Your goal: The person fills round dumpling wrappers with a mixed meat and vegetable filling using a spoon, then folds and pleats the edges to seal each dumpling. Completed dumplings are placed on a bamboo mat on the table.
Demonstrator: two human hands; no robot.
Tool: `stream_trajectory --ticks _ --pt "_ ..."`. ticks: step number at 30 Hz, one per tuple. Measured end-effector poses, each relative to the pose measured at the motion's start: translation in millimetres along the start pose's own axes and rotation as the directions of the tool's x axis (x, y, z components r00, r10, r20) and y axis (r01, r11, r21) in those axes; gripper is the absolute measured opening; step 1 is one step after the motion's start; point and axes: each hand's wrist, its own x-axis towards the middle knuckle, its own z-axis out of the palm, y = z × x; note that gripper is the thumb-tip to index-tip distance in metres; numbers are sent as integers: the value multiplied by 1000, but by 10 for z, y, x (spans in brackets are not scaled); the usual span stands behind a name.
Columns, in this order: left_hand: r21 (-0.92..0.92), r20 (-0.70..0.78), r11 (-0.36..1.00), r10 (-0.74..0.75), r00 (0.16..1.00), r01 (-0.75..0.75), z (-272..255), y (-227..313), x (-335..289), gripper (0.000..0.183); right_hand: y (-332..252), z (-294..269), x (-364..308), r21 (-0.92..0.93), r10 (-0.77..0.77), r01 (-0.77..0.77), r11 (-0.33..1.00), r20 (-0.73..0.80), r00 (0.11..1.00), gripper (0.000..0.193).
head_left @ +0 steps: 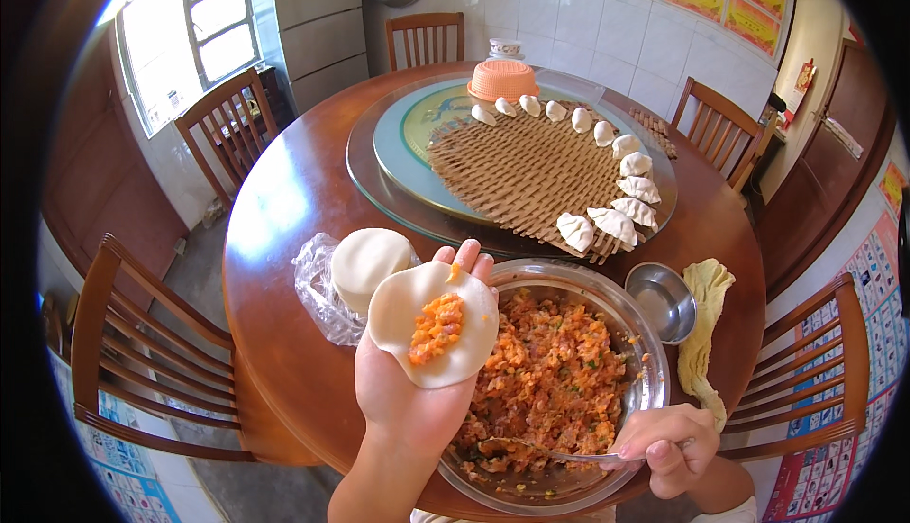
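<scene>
My left hand point(409, 409) is palm up with its fingers stretched out, holding a round dumpling wrapper point(479, 338). A lump of orange filling point(437, 330) lies in the middle of the wrapper, and a small bit clings near its far edge. Over the near right rim of a large metal bowl point(656, 386), my right hand point(675, 442) grips a thin metal spoon point(559, 454). The spoon's tip rests in the chopped orange filling point(550, 362) that fills much of the bowl. Left of the bowl, a stack of wrappers point(365, 262) sits on a clear plastic bag point(318, 286).
Folded dumplings point(637, 189) line the right and far edges of a woven mat point(531, 168) on the glass turntable point(389, 149). An orange basket point(502, 79) stands behind. A small metal bowl point(662, 303) and yellow cloth point(701, 324) lie right. Wooden chairs point(161, 352) surround the table.
</scene>
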Motion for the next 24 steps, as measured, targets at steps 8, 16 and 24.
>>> stream_trajectory --ticks 8,16,24 --pt "23 -3 1000 5 1000 -5 8 0 -2 45 27 -139 88 277 619 -555 785 -291 730 31" --pt "-114 -9 974 -199 980 197 49 -125 -51 44 -243 -408 379 310 268 -86 947 -613 743 29" --pt "163 -159 898 -385 909 409 238 -391 -226 49 -609 -228 532 -428 -534 642 636 357 767 9"
